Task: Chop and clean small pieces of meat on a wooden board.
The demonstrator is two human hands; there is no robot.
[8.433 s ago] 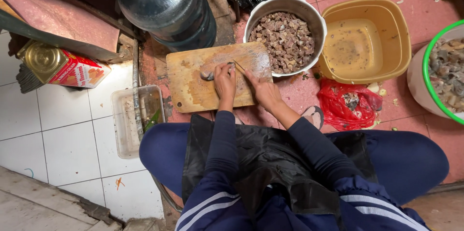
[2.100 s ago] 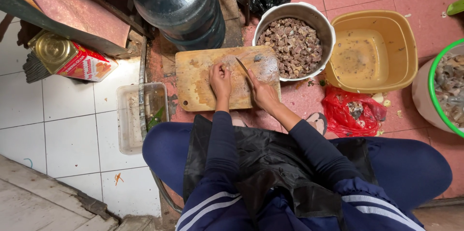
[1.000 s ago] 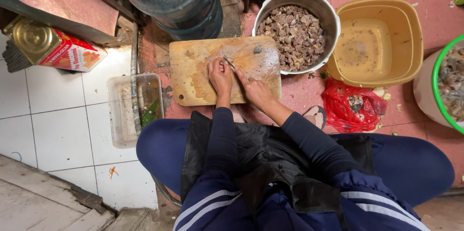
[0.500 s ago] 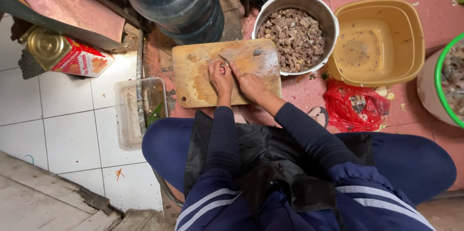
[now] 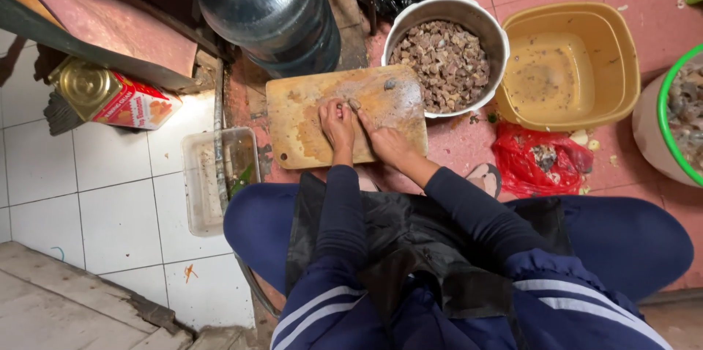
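Two hands [image 5: 362, 130] on rough rectangular wooden board [image 5: 300, 116]

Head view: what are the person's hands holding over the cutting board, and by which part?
The left hand pins a small piece on the wooden cutting board with its fingertips. The right hand is closed, apparently on a knife handle, but the hand hides it.

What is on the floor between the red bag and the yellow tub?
Just a few pale scraps on pink floor, between red bag and yellow tub, head view.
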